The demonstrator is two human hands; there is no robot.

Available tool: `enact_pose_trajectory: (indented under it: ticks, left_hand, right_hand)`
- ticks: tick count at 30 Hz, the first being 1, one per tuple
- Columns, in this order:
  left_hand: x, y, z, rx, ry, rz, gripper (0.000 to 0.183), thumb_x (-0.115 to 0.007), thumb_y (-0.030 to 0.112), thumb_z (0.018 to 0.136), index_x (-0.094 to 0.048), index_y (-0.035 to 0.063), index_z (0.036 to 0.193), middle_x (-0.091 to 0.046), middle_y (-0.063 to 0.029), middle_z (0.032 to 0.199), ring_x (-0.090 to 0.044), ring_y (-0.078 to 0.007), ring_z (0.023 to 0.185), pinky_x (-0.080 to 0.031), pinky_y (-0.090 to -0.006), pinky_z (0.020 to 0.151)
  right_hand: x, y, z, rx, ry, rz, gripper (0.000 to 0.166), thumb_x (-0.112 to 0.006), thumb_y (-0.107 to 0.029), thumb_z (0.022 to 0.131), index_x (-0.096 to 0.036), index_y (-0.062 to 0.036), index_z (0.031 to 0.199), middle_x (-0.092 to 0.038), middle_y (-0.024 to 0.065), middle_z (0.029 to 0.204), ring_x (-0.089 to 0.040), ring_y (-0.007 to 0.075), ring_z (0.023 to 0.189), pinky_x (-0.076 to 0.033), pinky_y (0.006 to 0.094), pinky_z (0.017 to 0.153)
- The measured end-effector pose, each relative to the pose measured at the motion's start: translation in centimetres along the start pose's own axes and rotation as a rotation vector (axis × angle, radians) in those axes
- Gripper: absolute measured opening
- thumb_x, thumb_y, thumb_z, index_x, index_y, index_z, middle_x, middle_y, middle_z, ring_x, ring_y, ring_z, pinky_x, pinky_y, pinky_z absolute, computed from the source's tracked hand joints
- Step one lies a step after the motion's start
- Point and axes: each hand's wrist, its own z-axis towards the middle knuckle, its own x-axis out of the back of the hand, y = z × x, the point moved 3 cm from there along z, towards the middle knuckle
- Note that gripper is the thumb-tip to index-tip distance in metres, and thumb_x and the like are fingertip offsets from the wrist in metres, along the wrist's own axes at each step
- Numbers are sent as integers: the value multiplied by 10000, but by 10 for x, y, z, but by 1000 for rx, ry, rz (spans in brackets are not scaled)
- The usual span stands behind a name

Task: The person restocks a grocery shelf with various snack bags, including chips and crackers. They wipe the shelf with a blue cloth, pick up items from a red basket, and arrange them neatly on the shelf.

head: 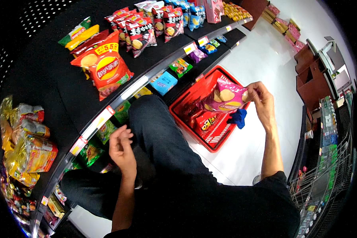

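My right hand (260,99) grips one corner of a purple Lay's chip bag (227,95), which is tilted over a red plastic shopping basket (178,102). Inside the basket lies a red snack packet (206,121), and other dark red packaging is partly hidden beneath the purple bag. A dark blue cloth (238,118) hangs over the basket's right rim, just below the bag. Near the shelf edge, my left hand (122,147) has loosely curled fingers and holds nothing. Up and left of it, a red Lay's bag (105,67) stands in front of several other chip bags on the black shelf.
Price tags line the metal shelf edge (134,86). Dark red chip bags (136,32) stand farther along the shelf. A light blue box (164,82) and green packets (102,131) sit on the lower level. Wire racks (318,175) are at right, a brown counter (312,73) behind.
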Motion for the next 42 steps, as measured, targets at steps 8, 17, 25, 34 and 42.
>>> enact_pose_trajectory:
  ticks: [8, 17, 25, 34, 42]
  left_hand:
    - [-31, 100, 30, -327, -378, 133, 597, -835, 137, 772, -566, 27, 1293, -623, -133, 1249, -629, -247, 1101, -521, -349, 888]
    - [33, 135, 61, -375, -222, 289, 914, -879, 325, 730, -389, -19, 1421, -542, -234, 1353, -564, -373, 1242, -466, -441, 1031]
    - [127, 94, 75, -137, 56, -135, 644, -863, 93, 774, -503, -13, 1297, -653, -100, 1207, -640, -164, 1070, -511, -329, 962]
    - [185, 54, 121, -38, 162, -167, 568, -787, 98, 858, -486, 7, 1332, -654, -95, 1203, -628, -153, 1072, -506, -316, 954]
    - [192, 3, 188, -131, 64, -110, 475, -655, 97, 890, -492, -3, 1325, -631, -84, 1173, -599, -169, 1082, -482, -334, 951]
  right_hand:
    - [-10, -140, 45, 352, -107, 218, 132, -608, -168, 1007, -626, -38, 998, -613, -33, 898, -549, 49, 810, -478, 230, 707]
    - [-104, -293, 52, 727, -374, 350, 117, -606, -111, 984, -616, 3, 963, -617, -9, 906, -552, 58, 878, -455, 228, 787]
    - [-200, -352, 58, 888, -332, 521, 310, -649, -99, 949, -611, -66, 1255, -633, 84, 1142, -631, 156, 1025, -544, 283, 817]
    - [-360, -285, 29, 344, -1052, 523, 1109, -850, -467, 751, -226, 8, 1536, -459, 296, 1433, -643, 161, 760, -553, 277, 552]
    - [-465, -258, 71, 245, -943, 700, 881, -855, -337, 779, -403, 30, 1440, -616, 204, 1218, -666, 180, 846, -555, 275, 623]
